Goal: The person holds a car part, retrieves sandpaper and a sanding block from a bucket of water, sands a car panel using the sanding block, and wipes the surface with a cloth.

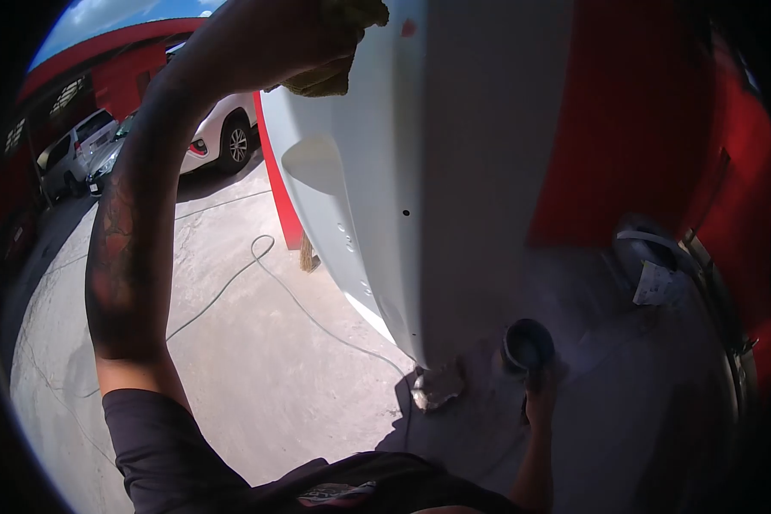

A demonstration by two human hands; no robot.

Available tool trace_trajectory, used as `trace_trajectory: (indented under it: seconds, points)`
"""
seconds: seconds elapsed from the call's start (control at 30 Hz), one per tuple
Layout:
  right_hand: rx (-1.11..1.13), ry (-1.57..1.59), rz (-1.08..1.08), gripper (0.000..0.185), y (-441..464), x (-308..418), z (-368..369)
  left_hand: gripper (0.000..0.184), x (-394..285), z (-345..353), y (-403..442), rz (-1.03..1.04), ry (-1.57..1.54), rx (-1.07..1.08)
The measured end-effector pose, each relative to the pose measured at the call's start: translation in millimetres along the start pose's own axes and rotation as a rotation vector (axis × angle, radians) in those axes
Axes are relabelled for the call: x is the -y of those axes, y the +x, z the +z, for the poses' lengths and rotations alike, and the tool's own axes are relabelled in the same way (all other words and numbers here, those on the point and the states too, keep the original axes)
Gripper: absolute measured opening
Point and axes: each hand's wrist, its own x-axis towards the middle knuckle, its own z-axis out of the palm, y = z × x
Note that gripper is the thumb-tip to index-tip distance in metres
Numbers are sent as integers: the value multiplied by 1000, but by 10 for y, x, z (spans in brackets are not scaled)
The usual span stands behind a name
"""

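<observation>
My left hand [304, 34] is raised at the top of the view, closed around a yellowish-green cloth [324, 79]. The cloth is at the upper left side of a tall white panel [390, 163], which looks like a vehicle body part standing upright. It has a scooped recess, a small dark hole and some drops or marks low on its edge. Low on the right, in shadow, my right hand [540, 390] grips a dark round cup [528, 344] by its handle side. The cup's contents are too dark to make out.
A pale block [438, 387] sits at the panel's foot. A thin hose [304, 321] snakes over the concrete floor [231, 403]. Parked vehicles, including a white car [223, 137], stand behind at left. A red wall [642, 128] and a dark object with paper [655, 283] are on the right.
</observation>
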Motion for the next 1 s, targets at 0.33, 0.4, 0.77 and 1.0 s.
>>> trace_trajectory:
  seconds: [0.33,0.4,0.77,1.0]
  points:
    - [-483,-151,-1220,55,1397,4318,-786,56,602,-21,581,93,-207,163]
    - [-550,-202,-1313,52,1545,4595,-762,62,636,-35,635,132,-243,246]
    - [-645,-501,-1221,35,1945,5263,-1060,75,484,-77,700,58,-206,243]
    - [-538,-470,-1367,45,2118,5027,-979,68,459,-183,737,141,-219,281]
